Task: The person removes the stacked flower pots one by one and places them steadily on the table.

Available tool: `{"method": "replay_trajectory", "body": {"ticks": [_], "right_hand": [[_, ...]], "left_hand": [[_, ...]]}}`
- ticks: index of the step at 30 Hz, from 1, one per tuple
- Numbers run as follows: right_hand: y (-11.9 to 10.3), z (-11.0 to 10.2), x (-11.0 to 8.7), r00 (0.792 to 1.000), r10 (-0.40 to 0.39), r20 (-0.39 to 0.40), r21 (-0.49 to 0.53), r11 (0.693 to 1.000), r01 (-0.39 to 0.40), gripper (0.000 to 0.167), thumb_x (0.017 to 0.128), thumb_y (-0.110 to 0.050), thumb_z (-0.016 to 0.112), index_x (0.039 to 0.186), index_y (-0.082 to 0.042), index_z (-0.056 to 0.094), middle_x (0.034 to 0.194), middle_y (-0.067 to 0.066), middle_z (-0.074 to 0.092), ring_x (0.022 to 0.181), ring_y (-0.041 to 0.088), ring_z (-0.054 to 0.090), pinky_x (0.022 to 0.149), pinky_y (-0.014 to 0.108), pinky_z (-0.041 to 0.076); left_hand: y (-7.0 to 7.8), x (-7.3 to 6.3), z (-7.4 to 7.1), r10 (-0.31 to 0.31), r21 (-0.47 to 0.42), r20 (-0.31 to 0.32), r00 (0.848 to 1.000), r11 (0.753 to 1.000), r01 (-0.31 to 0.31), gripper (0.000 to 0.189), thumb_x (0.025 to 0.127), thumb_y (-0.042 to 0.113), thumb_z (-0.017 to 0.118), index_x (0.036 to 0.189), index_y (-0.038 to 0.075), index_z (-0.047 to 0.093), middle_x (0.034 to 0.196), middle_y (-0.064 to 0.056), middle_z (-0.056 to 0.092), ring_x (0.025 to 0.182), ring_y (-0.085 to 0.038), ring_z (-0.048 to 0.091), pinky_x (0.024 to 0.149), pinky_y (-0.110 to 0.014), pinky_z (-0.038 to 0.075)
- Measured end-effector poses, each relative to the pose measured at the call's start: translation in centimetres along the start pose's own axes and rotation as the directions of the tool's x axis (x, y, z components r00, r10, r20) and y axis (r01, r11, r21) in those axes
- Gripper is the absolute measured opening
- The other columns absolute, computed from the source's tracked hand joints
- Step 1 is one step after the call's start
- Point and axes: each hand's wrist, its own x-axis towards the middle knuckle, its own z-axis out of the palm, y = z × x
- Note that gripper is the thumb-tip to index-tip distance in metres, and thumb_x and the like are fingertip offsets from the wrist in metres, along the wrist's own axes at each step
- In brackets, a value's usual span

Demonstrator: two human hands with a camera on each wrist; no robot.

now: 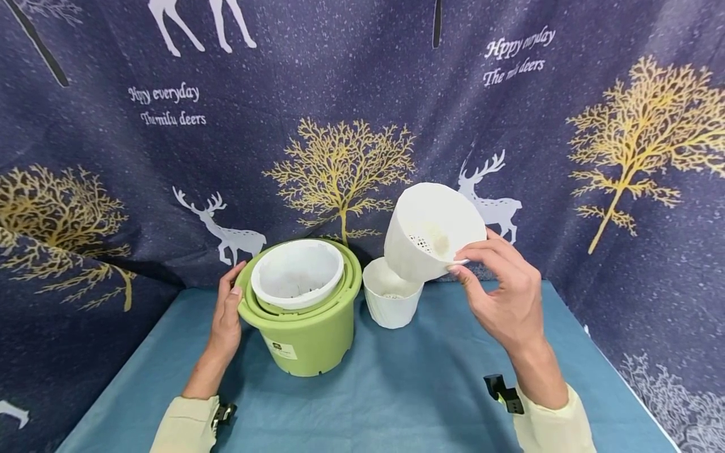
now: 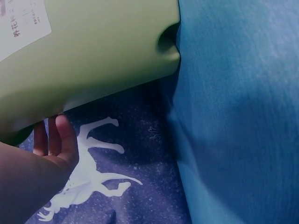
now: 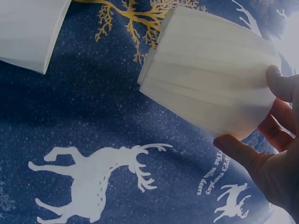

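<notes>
1. larger white pot (image 1: 433,223): raised off the table (image 1: 442,415), near its back edge, right of centre; tilted, mouth turned up and toward the wearer; holes and a tan stain at the bottom inside.

2. right hand (image 1: 504,289): pinched narrow on the rim of the larger white pot, at the lower right of its mouth; no support under the base.

3. small white pot (image 1: 392,306): upright on the table, close to the back edge; partly behind the larger white pot in the head view, but with a gap between the two in the right wrist view.

4. green pot (image 1: 311,343): upright on the table, between the back left corner and the small white pot; paper label (image 1: 281,348) on the front; further green rim inside.

5. white inner pot (image 1: 297,277): seated within the green pot, mouth up; dark specks inside.

6. left hand (image 1: 226,314): fingers loosely extended against the green pot, on the side toward the table's left edge; no firm clasp shown.

handling notes, by judgement: keep the pinch firm without squeezing the rim out of round; move slowly, with one-sided hold likely to let the base swing; keep base clear of the small white pot's rim; leave left hand braced lightly, against sliding or tipping.
</notes>
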Motion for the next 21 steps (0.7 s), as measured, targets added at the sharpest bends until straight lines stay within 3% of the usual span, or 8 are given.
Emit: {"method": "replay_trajectory", "body": {"ticks": [5, 21], "right_hand": [[0.14, -0.23, -0.01, 1.0, 0.008, 0.003, -0.016, 1.0, -0.008, 0.018, 0.078, 0.007, 0.088, 0.091, -0.003, 0.08, 0.095, 0.01, 0.076, 0.11, 0.04, 0.07, 0.118, 0.048, 0.042], [0.84, -0.83, -0.18, 0.998, 0.054, 0.012, -0.052, 0.997, -0.053, 0.017, 0.079, 0.003, 0.089, 0.091, -0.006, 0.081, 0.096, 0.008, 0.077, 0.109, 0.036, 0.071, 0.12, 0.044, 0.041]], "left_hand": [[0.07, 0.01, 0.06, -0.008, 0.001, -0.006, 1.0, 1.0, 0.008, 0.052, 0.114, 0.018, 0.031, 0.163, -0.001, 0.033, 0.162, -0.014, 0.038, 0.144, -0.007, 0.043, 0.113, -0.015, 0.034], [-0.05, -0.04, 0.15, -0.003, 0.008, -0.01, 1.0, 1.0, 0.003, 0.053, 0.115, 0.019, 0.031, 0.163, -0.001, 0.033, 0.164, -0.018, 0.036, 0.144, -0.006, 0.042, 0.113, -0.014, 0.033]]}}
